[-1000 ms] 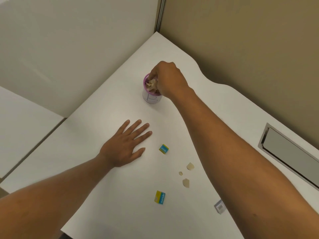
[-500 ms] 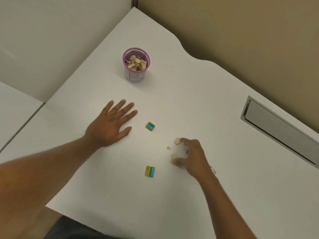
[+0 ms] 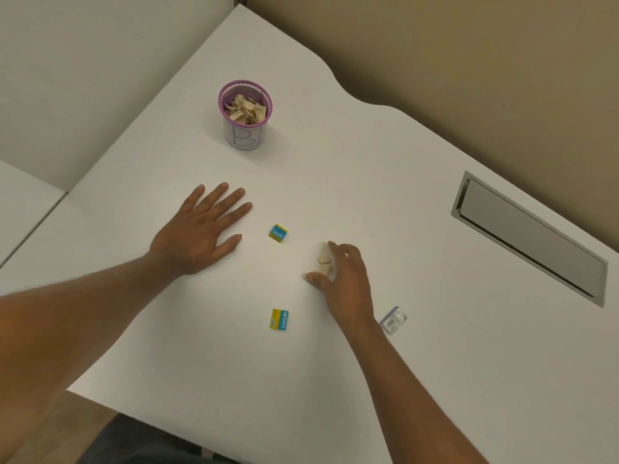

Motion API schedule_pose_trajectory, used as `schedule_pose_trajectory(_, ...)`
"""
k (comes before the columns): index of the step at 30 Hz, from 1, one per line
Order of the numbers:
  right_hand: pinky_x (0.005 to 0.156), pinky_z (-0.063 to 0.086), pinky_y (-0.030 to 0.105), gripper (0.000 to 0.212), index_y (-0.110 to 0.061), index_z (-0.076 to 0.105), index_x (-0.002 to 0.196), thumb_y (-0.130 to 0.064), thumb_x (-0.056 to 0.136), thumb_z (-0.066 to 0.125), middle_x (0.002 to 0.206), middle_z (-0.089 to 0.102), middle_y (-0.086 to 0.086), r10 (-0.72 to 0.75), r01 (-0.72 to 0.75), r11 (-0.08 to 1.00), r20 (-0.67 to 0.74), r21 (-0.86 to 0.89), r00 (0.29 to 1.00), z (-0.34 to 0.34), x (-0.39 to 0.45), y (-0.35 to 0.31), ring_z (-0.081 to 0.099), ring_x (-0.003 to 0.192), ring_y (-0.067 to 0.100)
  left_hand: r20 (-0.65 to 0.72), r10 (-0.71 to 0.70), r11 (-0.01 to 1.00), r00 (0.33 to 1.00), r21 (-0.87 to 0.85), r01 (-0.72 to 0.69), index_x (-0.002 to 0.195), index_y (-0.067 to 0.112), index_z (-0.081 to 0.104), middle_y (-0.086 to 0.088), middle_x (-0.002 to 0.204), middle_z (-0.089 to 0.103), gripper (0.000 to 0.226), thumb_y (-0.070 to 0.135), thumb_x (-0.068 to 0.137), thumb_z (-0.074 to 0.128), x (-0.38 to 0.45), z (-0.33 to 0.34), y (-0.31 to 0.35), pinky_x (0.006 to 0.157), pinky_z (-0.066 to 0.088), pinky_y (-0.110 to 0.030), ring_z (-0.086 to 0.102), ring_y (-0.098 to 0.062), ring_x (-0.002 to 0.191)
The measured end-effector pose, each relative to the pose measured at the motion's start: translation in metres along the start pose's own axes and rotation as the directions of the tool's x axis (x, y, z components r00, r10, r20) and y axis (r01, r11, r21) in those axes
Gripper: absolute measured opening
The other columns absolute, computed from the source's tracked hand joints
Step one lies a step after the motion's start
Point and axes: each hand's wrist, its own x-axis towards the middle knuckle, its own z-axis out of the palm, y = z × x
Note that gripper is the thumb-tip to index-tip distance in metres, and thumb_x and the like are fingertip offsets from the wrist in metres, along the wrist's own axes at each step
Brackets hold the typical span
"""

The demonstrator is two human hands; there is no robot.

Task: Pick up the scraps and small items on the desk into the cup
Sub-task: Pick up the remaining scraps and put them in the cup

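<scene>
Two beige scraps [image 3: 323,265] sat pinched between the thumb and curled fingers [image 3: 346,254] of the right hand [image 3: 345,279], low over the desk [image 3: 368,162]. Beyond those fingertips and off to their left, well apart, stood the cup [image 3: 245,119], already holding scraps. Nearer the cup, the left hand [image 3: 201,234] lay flat with fingers spread, so I judged the carry would run forward and leftward.

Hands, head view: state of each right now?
Left hand: open, flat on the white desk, holding nothing.
Right hand: closed around small beige paper scraps.
</scene>
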Motion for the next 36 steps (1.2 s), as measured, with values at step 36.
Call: schedule_pose_trajectory(36, 0.087, 0.06, 0.041, 0.024, -0.011, 0.077, 0.107, -0.008, 0.084, 0.07, 0.106, 0.075, 0.011, -0.437, 0.464, 0.852, 0.158, -0.244, 0.886, -0.02, 0.209, -0.25, 0.071, 0.094, 0.029, 0.007, -0.003, 1.0, 1.0, -0.008, 0.003, 0.173, 0.033, 0.016, 0.005, 0.183, 0.009, 0.068, 0.056, 0.111, 0.033, -0.001, 0.022, -0.01, 0.136, 0.015, -0.055, 0.007, -0.023, 0.17)
